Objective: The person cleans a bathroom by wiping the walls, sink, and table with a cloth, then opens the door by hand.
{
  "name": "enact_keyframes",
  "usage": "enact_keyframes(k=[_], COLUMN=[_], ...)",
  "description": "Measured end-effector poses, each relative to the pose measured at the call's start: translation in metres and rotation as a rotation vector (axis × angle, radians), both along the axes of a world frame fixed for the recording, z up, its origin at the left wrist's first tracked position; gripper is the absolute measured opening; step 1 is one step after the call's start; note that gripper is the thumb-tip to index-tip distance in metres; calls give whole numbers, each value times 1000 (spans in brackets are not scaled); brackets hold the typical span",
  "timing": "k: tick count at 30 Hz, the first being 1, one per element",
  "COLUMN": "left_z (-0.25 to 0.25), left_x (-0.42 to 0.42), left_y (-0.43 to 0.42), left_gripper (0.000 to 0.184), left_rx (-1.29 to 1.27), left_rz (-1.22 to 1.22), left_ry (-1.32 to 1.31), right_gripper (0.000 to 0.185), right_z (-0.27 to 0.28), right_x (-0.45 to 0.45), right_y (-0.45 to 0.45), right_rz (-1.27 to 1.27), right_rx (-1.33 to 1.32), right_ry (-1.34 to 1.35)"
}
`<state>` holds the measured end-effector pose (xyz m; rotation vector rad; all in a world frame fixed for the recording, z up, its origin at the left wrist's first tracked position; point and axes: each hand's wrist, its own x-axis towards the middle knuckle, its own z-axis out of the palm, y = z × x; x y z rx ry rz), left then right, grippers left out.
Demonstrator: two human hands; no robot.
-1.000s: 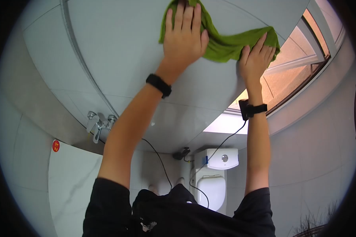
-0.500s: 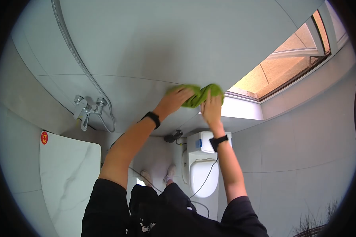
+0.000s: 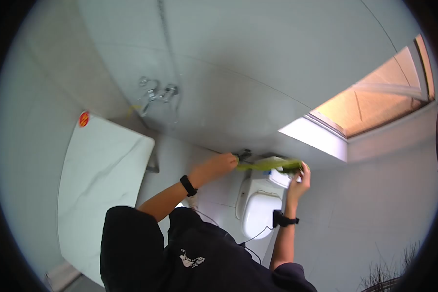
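Observation:
A green cloth [image 3: 267, 166] is stretched between my two hands, in front of the toilet tank. My left hand [image 3: 218, 167] is closed on the cloth's left end, somewhat blurred by motion. The right end is pinched in the fingers of my right hand [image 3: 299, 181], where the cloth looks bunched. Both wrists wear black bands. Behind and below the cloth stands the white toilet [image 3: 261, 214] with its lid down.
A marble-patterned white tabletop [image 3: 102, 180] with a red sticker lies at the left. The shower mixer [image 3: 158, 93] is on the wall at upper left, and an open window [image 3: 374, 102] is at upper right. Thin cables hang near my body.
Both hands have come down off the wall toward my body with the cloth, which is now stretched out between them. The view has turned, and the fixtures have shifted in it.

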<state>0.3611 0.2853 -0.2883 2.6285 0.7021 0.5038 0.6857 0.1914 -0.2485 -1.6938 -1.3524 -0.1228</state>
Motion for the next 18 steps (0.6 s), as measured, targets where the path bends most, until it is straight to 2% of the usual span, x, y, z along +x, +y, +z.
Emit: enact_keyframes(k=[3,6,9,12,15,18], left_z=[9,42,82,112,109,120], left_x=[-42,-76,-100,-115,-130,-134], left_y=[-52,-110,-172,-238,-328,-428], left_gripper=[9,8,12,10,10,10], left_rx=[74,57,242,294,82,79], left_rz=[114,336,504,674,920,1143], left_ry=[-14,-63,-280,-385,-301,-270], right_gripper=[27,23,19,16,15,15], right_z=[13,16,29,27,26,37], right_x=[-16,-25,-45,-64,-93,-128], right_y=[-30,-62,-90,-102,-130,-174], right_rz=[-13,91,211,394,659,924], right_rx=[103,131,126,93,-11,-205], right_ry=[36,5,-29,-13,-47,-54])
